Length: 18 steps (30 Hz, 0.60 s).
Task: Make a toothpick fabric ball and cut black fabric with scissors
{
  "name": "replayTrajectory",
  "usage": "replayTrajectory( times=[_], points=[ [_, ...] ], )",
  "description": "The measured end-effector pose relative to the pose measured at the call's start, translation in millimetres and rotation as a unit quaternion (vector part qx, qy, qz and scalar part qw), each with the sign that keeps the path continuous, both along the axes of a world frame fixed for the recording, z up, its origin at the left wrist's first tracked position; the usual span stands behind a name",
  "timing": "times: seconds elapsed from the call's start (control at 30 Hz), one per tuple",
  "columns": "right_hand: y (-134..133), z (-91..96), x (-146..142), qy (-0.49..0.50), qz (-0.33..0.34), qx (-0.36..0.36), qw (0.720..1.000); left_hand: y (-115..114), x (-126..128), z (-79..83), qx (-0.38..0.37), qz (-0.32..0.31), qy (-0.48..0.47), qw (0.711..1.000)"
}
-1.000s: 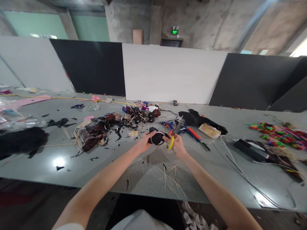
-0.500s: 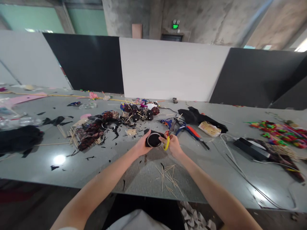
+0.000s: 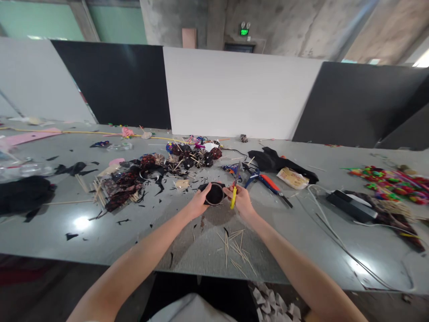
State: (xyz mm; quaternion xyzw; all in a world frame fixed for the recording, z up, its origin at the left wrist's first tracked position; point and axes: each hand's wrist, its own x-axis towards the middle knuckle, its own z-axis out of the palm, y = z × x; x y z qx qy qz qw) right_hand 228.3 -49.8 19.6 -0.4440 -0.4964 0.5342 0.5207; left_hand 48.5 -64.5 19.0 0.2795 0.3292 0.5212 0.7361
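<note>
The round black fabric piece [image 3: 214, 194], w/ a pale ring on its face, is held just above the grey table top [image 3: 100, 232], between the two hands. The left hand [image 3: 197, 203] curls round its left edge in a pinch, not a flat press. The right hand [image 3: 242, 202], touching the piece's right edge, is closed thru the loops of the yellow-handled metal scissors [image 3: 234, 193]. The blades point up & away from the piece and look near shut. This reads as trimming fabric round the ring. It prob. goes best w/ short snips close to the ring, turning the piece w/ the left hand rather than twisting the scissors, & left fingertips kept out of the blade line. Thin pale wooden sticks [image 3: 234, 250] lie scattered on the near side of the right hand. Beyond the left hand is a heap of dark balls stuck w/ sticks [image 3: 187, 161], & beyond the right hand are blue-and-orange handled tools [image 3: 264, 181] & a crumpled black cloth [image 3: 278, 163]. Hard to make out: what the ring is made of, whether the blades touch the fabric, & the left fingertips behind the piece. The blade tips blur into the clutter, & black scraps on the table are too small to tell apart.
</note>
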Motion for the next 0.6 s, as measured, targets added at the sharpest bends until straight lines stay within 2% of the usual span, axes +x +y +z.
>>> replayTrajectory(
  times=[0.33,0.6],
  points=[
    [-2,-1.6,-1,0.023,0.013,0.008,1.000,7,-8,-1.1,0.030,0.000,0.011,1.000],
    [-1,0.1,0,0.024,0.002,0.024,0.999,9,-10,1.5,0.012,-0.006,0.015,1.000]
  ],
)
